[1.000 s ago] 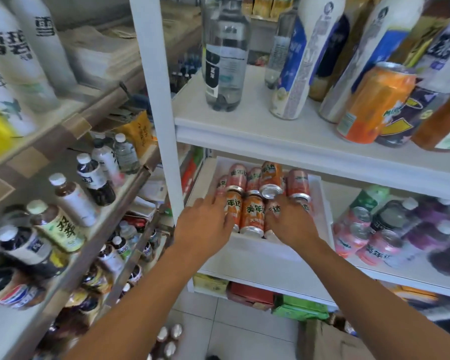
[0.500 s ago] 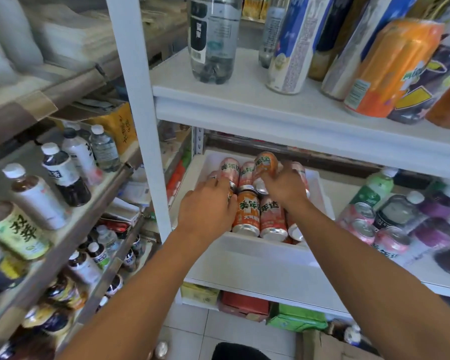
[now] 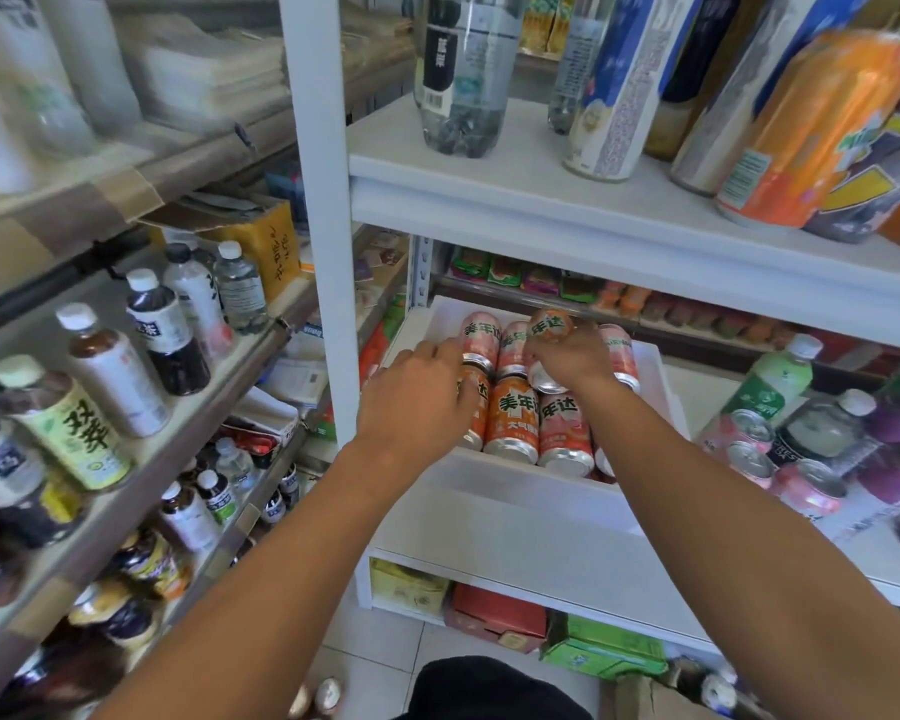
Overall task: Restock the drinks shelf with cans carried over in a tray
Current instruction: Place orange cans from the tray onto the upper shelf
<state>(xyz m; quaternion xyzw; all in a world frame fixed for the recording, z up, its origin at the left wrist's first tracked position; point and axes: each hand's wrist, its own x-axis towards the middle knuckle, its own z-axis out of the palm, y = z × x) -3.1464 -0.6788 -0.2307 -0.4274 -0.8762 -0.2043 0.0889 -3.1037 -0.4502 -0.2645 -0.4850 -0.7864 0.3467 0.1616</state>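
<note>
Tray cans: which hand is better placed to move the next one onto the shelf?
Right. The right hand already grips an orange can raised above the others in the tray, nearer the pink cans on the shelf. The left hand only rests on lying cans.

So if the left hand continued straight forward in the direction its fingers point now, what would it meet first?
Probably the peach can in the back row of the white tray. The left hand points up and right toward it, fingertips already near its lower rim. Depth is hard to judge here.

Bottled teas (image 3: 81,423) crowd the left rack; a cardboard box (image 3: 253,236) sits behind.
</note>
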